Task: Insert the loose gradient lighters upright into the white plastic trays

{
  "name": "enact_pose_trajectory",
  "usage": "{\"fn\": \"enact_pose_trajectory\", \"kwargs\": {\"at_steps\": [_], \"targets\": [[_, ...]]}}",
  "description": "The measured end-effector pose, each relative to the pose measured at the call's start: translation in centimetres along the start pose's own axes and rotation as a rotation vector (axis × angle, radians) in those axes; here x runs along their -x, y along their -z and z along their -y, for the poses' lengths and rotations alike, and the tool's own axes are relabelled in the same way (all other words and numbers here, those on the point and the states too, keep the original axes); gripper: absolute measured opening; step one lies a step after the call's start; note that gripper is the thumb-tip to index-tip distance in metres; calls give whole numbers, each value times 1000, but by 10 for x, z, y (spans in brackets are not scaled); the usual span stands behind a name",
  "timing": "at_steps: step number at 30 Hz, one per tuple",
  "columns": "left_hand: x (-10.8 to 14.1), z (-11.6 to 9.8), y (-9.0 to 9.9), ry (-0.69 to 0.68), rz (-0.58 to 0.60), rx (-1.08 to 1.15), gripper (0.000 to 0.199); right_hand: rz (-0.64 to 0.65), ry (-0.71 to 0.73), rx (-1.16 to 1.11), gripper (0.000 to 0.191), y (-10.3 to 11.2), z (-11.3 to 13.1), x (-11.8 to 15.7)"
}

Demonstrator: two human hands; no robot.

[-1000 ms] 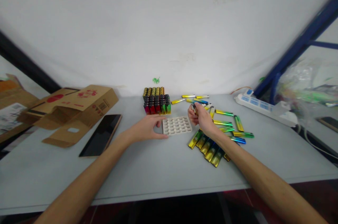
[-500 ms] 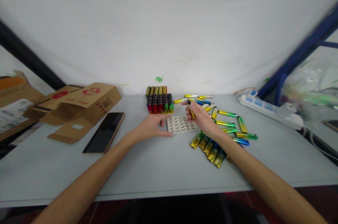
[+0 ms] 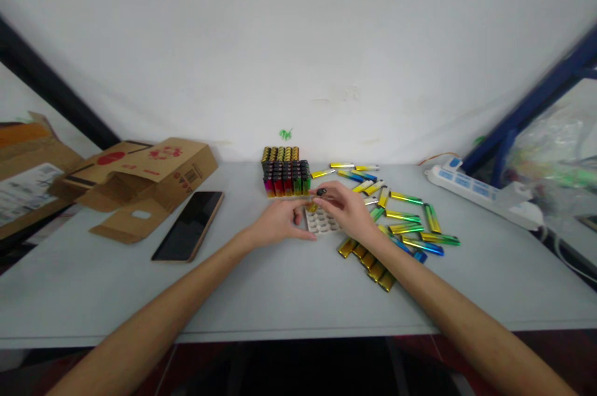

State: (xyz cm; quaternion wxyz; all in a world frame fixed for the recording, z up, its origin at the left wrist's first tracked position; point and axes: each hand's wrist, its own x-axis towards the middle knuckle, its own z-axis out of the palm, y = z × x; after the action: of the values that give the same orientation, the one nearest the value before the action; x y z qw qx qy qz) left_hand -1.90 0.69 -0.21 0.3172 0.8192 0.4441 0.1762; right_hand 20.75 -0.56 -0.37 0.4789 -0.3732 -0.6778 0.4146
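Note:
A white tray (image 3: 321, 222) with rows of round holes lies on the table between my hands. My right hand (image 3: 342, 206) pinches a yellow lighter (image 3: 314, 206) with a black top, upright over the tray's far left corner. My left hand (image 3: 280, 222) rests at the tray's left edge, thumb and forefinger spread around that side. Behind the tray, lighters with black tops stand in tight rows (image 3: 286, 179), pink, red and green, with gold-topped ones at the back. Loose yellow, green and blue lighters (image 3: 405, 229) are scattered to the right, partly behind my right forearm.
A black phone (image 3: 189, 226) lies on the left of the table (image 3: 261, 296). Opened cardboard boxes (image 3: 163, 166) are further left. A white power strip (image 3: 482, 191) with a cable is at the right, near a blue metal post and clear plastic bags.
My right hand has moved left with the lighter, from the tray's right side to its far left corner. My left hand stays at the tray's edge. The camera view has shifted slightly.

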Motion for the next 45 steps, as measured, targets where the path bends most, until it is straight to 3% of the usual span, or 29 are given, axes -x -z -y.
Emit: {"fn": "enact_pose_trajectory", "kwargs": {"at_steps": [3,9,24,27,33,36,40,45], "targets": [[0,-1,0,14,-7,5,67,-6,68,123,27,0,3,0],[-2,-1,0,26,-13,-10,61,50,55,192,20,0,1,-5],[-4,3,-3,-4,-35,3,66,82,160,496,23,-1,-17,-16],[-3,4,0,-3,-34,-1,64,112,190,559,23,20,-12,-15],[-1,10,12,-6,4,-12,68,256,114,786,14,100,-4,-9],[0,13,14,-16,18,-4,67,302,70,811,15,127,-5,-7],[0,13,13,-34,5,-38,66,341,-3,825,17,142,-13,-6],[0,12,12,-37,6,-70,68,282,-50,853,11,145,-23,-6]]}}
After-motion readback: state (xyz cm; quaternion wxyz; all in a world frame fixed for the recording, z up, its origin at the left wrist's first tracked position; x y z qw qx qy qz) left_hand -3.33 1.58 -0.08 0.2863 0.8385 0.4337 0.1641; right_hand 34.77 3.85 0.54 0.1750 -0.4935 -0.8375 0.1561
